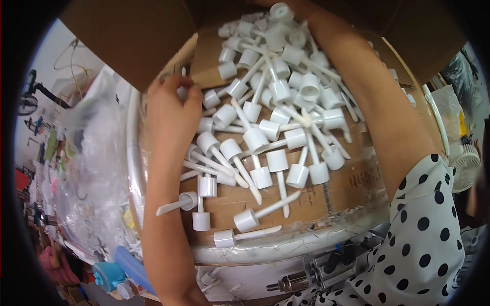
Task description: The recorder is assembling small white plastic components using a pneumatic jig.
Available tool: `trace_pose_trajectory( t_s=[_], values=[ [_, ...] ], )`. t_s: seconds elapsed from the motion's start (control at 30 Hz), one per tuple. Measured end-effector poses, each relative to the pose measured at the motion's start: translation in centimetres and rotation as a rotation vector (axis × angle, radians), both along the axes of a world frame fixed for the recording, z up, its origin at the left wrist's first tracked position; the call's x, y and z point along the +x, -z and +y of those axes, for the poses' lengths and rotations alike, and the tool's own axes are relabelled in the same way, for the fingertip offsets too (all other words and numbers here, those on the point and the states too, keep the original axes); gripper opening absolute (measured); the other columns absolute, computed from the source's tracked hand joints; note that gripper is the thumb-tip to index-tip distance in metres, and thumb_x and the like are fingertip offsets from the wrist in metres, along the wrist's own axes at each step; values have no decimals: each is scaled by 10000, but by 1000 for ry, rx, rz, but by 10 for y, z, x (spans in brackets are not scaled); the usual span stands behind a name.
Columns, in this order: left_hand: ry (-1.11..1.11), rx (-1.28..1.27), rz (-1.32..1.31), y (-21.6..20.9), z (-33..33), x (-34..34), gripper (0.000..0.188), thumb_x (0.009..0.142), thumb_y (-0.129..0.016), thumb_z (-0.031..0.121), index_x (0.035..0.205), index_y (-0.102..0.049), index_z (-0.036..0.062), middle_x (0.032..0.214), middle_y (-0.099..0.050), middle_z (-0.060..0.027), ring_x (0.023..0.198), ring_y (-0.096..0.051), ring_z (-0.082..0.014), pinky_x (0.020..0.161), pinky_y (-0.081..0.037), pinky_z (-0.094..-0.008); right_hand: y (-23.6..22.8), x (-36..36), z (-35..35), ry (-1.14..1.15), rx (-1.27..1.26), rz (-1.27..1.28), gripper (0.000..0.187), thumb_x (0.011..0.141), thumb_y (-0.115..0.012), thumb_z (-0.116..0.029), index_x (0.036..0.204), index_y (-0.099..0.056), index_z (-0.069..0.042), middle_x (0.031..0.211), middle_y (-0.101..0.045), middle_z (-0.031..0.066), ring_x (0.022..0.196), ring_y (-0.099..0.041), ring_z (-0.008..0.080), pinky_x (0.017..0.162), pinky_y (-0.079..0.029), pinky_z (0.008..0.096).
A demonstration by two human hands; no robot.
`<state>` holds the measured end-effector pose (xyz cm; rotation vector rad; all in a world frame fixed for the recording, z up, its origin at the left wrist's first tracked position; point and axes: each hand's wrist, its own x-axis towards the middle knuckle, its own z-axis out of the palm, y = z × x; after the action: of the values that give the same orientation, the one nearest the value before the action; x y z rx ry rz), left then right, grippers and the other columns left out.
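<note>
A heap of white caps with flat stick applicators [278,92] lies on brown cardboard, spilling from the box at the far side toward me. My left hand [173,99] is at the heap's left edge, fingers curled and thumb bent toward them. A small pale piece shows between thumb and fingers, too hidden to name. Past the heap's right side stretches my right arm [352,66]; its hand is mostly cut off at the top edge, behind the heap, so its fingers cannot be seen. Several applicators lie loose at the near side, such as one capped stick [247,219].
An open cardboard box [130,38] stands at the far side, its flaps rising left and right. A pale rounded rim [306,239] borders the work surface. Clear plastic bags [94,153] hang at left, with a metal cylinder fitting [293,282] below and a small white fan [465,168] at right.
</note>
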<state>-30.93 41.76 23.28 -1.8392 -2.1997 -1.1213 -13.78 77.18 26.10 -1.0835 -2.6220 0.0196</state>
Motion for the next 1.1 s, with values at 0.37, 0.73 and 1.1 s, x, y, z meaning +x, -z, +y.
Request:
trace_pose_trajectory(
  t_s=[0.37, 0.73, 1.1],
  values=[
    [73, 159, 17, 9, 11, -7, 267, 818, -563, 232, 965, -641, 23, 779, -633, -154, 788, -612, -310, 739, -467, -374, 7, 35, -83, -327, -181, 41, 409, 884, -477, -339, 1216, -560, -114, 1236, -539, 137, 1174, -481, 268, 1010, -351, 356],
    [63, 24, -380, 3, 4, -8, 256, 789, -607, 209, 930, -604, -5, 759, -622, -111, 716, -600, -214, 664, -460, -328, -49, -9, -156, -140, -192, -1, 512, 795, -541, -520, 1070, -646, -100, 1109, -618, 114, 1083, -552, 243, 899, -441, 349],
    [124, 214, -355, 14, 21, -16, 351, 828, -560, 268, 1058, -610, 7, 1061, -564, -210, 995, -550, -344, 851, -431, -403, -15, -48, -186, -803, -578, -165, 484, 878, -520, -383, 1214, -557, -37, 1299, -470, 153, 1212, -412, 260, 1008, -326, 360]
  ],
)
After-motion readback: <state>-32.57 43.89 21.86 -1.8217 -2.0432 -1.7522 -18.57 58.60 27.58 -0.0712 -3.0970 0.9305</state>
